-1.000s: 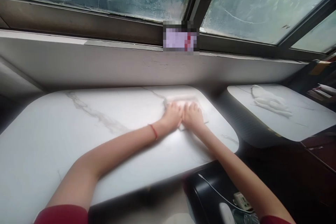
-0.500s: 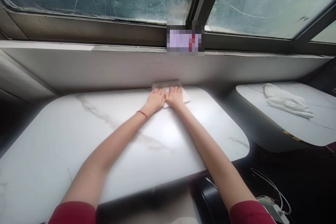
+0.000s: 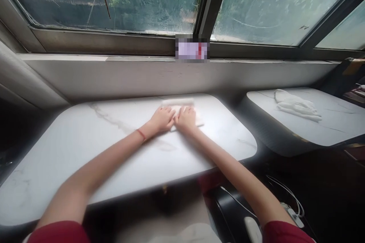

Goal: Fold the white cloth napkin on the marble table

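"Side by side, the left hand [image 3: 163,118] and right hand [image 3: 186,117] pressed on a white cloth [image 3: 178,102]. I couldn't tell if they pinched it."

"Why together?"

"Maybe to push harder. It lay near the table's [image 3: 74,133] far edge. Another cloth [image 3: 298,107] sat right."

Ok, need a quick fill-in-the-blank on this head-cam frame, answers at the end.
1. A red bracelet circles the ____ wrist.
2. The cloth under the left hand and right hand is ____ in colour.
3. In the picture, the far table, which bears a white fabric bundle, stands to the ____ of the near table.

Missing words: left; white; right.
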`<action>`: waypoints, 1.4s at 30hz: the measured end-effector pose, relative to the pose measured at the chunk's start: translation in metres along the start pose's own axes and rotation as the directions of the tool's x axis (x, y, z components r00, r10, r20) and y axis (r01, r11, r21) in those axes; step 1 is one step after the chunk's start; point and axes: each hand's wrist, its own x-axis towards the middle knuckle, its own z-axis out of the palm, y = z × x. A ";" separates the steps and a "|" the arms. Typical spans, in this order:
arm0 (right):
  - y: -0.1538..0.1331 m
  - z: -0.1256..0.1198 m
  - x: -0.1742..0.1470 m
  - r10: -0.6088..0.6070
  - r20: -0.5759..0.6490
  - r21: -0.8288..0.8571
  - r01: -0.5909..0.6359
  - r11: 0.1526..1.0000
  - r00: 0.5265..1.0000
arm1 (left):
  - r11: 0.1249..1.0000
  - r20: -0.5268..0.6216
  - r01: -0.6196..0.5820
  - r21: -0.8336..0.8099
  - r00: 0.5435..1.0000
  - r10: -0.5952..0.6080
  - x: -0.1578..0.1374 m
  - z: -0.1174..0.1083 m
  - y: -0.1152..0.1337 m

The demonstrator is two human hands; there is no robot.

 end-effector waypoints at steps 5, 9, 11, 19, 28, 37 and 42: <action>-0.018 -0.023 -0.121 -0.244 0.017 -0.044 0.244 0.969 0.970 | 1.000 0.006 0.000 -0.012 1.000 0.000 -0.074 -0.033 0.039; -0.040 -0.030 -0.189 -0.412 0.057 -0.053 0.415 0.908 0.909 | 0.989 0.054 -0.069 0.127 0.997 0.063 -0.122 -0.043 0.067; -0.052 -0.033 -0.194 -0.429 0.082 -0.059 0.434 0.899 0.900 | 0.970 0.086 -0.037 0.241 0.996 0.017 -0.132 -0.044 0.070; -0.079 -0.028 -0.085 -0.575 -0.014 -0.038 0.574 0.818 0.818 | 0.933 0.143 0.231 0.276 0.950 -0.278 -0.119 -0.040 0.004; -0.123 0.023 0.038 -0.702 -0.219 0.133 0.734 0.666 0.677 | 0.838 0.012 0.491 0.237 0.862 -0.508 -0.118 -0.008 -0.075; -0.155 0.043 0.069 -0.733 -0.294 0.178 0.788 0.589 0.614 | 0.776 -0.003 0.600 0.195 0.791 -0.611 -0.124 0.003 -0.095; -0.155 0.020 0.058 -0.723 -0.157 0.172 0.740 0.651 0.673 | 0.750 0.061 0.629 0.202 0.757 -0.651 -0.117 -0.023 -0.085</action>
